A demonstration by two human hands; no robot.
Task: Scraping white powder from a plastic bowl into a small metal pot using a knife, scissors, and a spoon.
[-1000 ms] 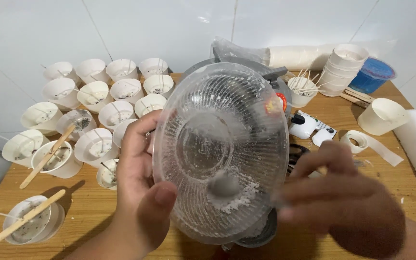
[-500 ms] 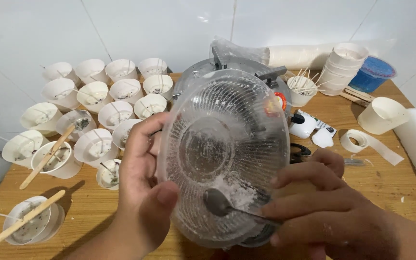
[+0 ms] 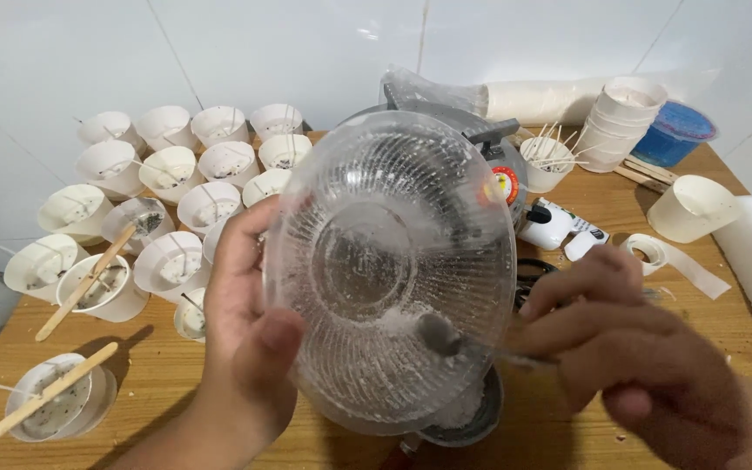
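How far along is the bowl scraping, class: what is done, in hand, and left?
Done: many white cups already hold wicks. In hand: the left hand tilts the glass bowl while the right hand scrapes with a spoon. Left: white residue clings inside the bowl.

Clear ribbed glass bowl (image 3: 393, 261), white cups (image 3: 167, 170)

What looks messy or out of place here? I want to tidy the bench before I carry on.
White residue smears the inside of the tilted glass bowl, where the right hand holds a spoon. Dark specks dirty the cup at the table's near left corner.
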